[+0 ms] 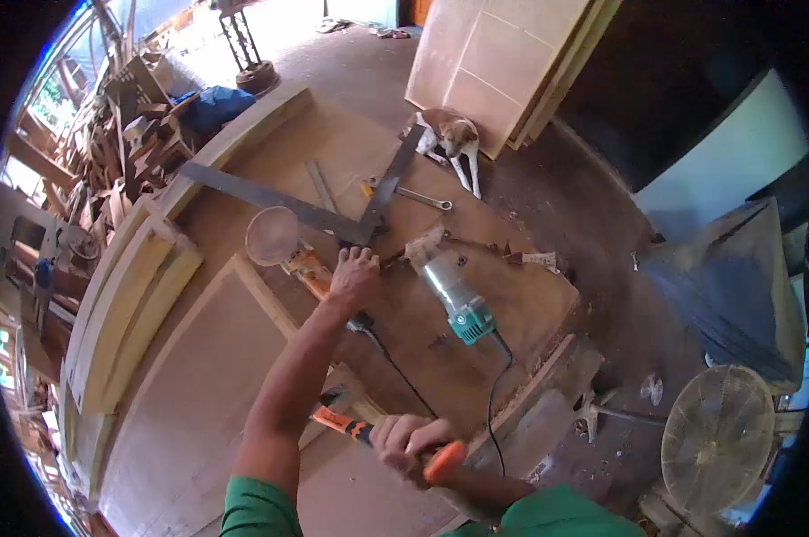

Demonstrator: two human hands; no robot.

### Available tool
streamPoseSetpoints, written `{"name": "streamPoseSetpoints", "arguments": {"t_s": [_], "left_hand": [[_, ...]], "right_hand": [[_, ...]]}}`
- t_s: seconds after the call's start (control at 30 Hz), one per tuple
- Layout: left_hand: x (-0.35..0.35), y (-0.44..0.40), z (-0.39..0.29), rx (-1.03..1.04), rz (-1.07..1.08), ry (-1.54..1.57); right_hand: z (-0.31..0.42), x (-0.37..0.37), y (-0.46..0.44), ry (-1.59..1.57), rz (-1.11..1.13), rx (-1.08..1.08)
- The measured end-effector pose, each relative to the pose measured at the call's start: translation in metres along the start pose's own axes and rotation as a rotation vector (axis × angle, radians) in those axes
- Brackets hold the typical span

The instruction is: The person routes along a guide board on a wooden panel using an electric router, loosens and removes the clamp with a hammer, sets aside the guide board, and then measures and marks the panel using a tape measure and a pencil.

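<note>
My right hand (413, 440) is wrapped round the orange and black handle of a hammer (340, 419), above the panel in front of me. The hammer's head points left. My left hand (356, 276) reaches over the bench with its fingers curled, at the corner of a large dark metal square (279, 199). What those fingers hold, if anything, is hidden. Beside the left wrist lies an orange power tool (308, 271) with a round disc (273, 235) at its far end. To the right rests a teal router (453, 300) with a clear body and a cord.
A wrench (427, 199) and a metal strip (320, 185) lie on the wooden bench (521, 295). Curved wooden frames (127, 313) stand at left, before scrap wood (127, 134). A dog (453, 143) lies by leaning boards (489, 63). A fan (718, 438) stands at lower right.
</note>
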State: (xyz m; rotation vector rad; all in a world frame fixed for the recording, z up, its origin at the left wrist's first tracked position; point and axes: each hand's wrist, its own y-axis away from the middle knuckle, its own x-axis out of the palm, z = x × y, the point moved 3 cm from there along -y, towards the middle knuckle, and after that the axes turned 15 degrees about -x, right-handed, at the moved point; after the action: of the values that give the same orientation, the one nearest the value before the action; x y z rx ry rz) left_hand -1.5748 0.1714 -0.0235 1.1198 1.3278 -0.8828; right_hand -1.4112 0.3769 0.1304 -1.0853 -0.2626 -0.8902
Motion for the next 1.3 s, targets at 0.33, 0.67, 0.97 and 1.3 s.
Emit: {"name": "streamPoseSetpoints", "arguments": {"t_s": [0.33,0.67,0.97,1.3], "left_hand": [[-0.063,0.001,0.020,0.214,0.264,0.032],[-0.157,0.112,0.028,0.445,0.126,0.216],[-0.235,0.295,0.062,0.306,-0.055,0.132],[-0.198,0.496,0.057,0.093,-0.249,0.299]], "right_hand": [[0.007,-0.003,-0.002,0.030,-0.185,0.062],[0.003,0.002,0.020,0.063,-0.134,0.057],[0.010,0.020,0.014,0.227,0.111,0.083],[-0.005,0.053,0.011,0.232,-0.020,-0.045]]}}
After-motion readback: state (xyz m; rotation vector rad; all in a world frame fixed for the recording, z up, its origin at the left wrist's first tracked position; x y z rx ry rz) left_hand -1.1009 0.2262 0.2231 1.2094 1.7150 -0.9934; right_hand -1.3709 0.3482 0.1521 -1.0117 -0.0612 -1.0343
